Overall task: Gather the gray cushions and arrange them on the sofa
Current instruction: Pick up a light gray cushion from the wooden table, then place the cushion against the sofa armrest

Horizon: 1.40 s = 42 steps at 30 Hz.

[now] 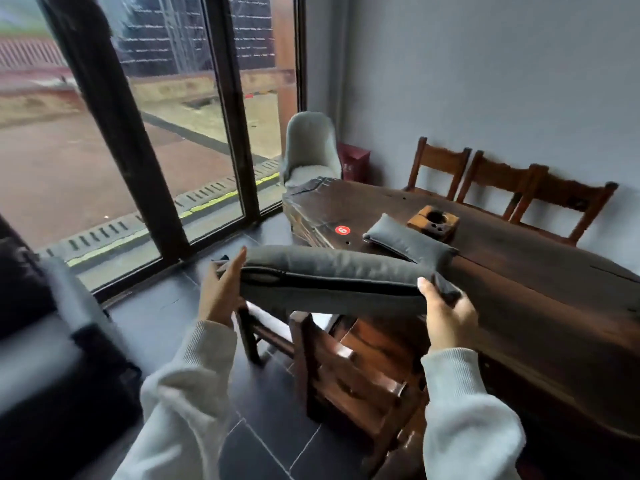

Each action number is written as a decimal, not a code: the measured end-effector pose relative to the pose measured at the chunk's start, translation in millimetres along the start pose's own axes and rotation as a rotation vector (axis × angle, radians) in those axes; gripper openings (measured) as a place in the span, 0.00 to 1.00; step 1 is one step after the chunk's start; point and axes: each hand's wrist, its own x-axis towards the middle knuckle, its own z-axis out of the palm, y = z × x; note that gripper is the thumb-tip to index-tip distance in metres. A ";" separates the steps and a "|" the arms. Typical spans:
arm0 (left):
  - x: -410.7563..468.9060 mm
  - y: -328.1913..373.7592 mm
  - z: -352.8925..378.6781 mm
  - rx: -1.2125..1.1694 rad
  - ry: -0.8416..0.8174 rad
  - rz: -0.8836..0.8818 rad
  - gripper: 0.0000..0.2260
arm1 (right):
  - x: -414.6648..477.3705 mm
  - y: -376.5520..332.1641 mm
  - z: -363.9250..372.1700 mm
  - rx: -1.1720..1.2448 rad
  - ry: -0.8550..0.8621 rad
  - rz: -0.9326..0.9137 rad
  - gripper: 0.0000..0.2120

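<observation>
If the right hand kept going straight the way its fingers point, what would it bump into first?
The right hand grips the held gray cushion, fingers aimed up and forward. Beyond it, the second gray cushion on the wooden table probably comes first, though depth is unclear.

Red round sticker [342,230] w/ "6" on table [519,271]

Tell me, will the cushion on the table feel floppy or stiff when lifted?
Probably soft and somewhat floppy: the table cushion looks padded fabric. Likely light, since both hands hold a similar cushion by its ends.
</observation>
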 end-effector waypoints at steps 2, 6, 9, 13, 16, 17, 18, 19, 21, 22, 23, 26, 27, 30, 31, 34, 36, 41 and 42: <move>-15.9 -1.7 -96.3 -0.104 0.097 0.053 0.16 | -56.7 5.4 48.2 0.019 -0.121 -0.010 0.13; -46.6 -1.8 -218.3 -0.216 0.094 0.080 0.18 | -124.4 20.8 96.3 0.100 -0.322 0.003 0.20; -79.0 -1.1 -332.6 -0.212 0.149 0.142 0.27 | -206.5 31.4 139.3 0.087 -0.476 -0.040 0.24; -126.9 -10.0 -463.0 -0.173 0.245 0.206 0.32 | -320.1 51.3 184.7 0.116 -0.597 -0.040 0.32; -163.7 -17.7 -543.6 -0.194 0.305 0.241 0.34 | -392.7 62.4 213.0 0.116 -0.743 -0.003 0.35; -173.6 -20.8 -565.1 -0.193 0.324 0.248 0.34 | -412.5 64.8 221.1 0.110 -0.797 0.003 0.34; -182.0 -24.1 -583.9 -0.190 0.344 0.251 0.35 | -430.9 66.3 230.1 0.099 -0.842 0.005 0.34; -188.4 -26.7 -600.3 -0.191 0.371 0.250 0.35 | -447.7 67.1 239.6 0.077 -0.872 -0.003 0.34; -195.5 -31.2 -631.3 -0.184 0.421 0.266 0.35 | -478.0 66.4 261.7 0.039 -0.911 -0.017 0.34; -196.8 -33.0 -646.1 -0.168 0.432 0.282 0.34 | -491.7 65.8 274.4 0.032 -0.922 -0.022 0.33; -197.8 -34.7 -660.6 -0.146 0.436 0.297 0.33 | -505.0 66.4 287.1 0.028 -0.936 -0.029 0.33; -198.9 -41.4 -701.8 -0.103 0.488 0.311 0.32 | -541.6 74.6 327.8 -0.002 -0.999 -0.048 0.32; -197.1 -44.3 -716.4 -0.088 0.521 0.304 0.32 | -553.6 77.7 343.5 -0.015 -1.014 -0.050 0.33; -182.1 -53.5 -763.0 -0.036 0.607 0.278 0.35 | -592.9 82.7 399.9 -0.036 -1.029 -0.042 0.40; -173.3 -55.5 -780.4 -0.031 0.633 0.269 0.35 | -606.7 84.7 422.9 -0.039 -1.045 -0.047 0.41; -141.9 -57.9 -838.1 -0.015 0.718 0.259 0.37 | -652.0 89.8 501.3 -0.057 -1.107 -0.073 0.41; -120.7 -53.5 -877.9 -0.032 0.766 0.265 0.37 | -684.8 93.1 555.9 -0.052 -1.114 -0.084 0.42; -84.9 -33.3 -970.3 -0.067 0.875 0.277 0.29 | -769.8 90.0 672.0 -0.029 -1.213 -0.102 0.41; -81.1 -32.1 -986.7 -0.086 0.908 0.261 0.28 | -786.7 88.3 691.0 -0.031 -1.246 -0.111 0.41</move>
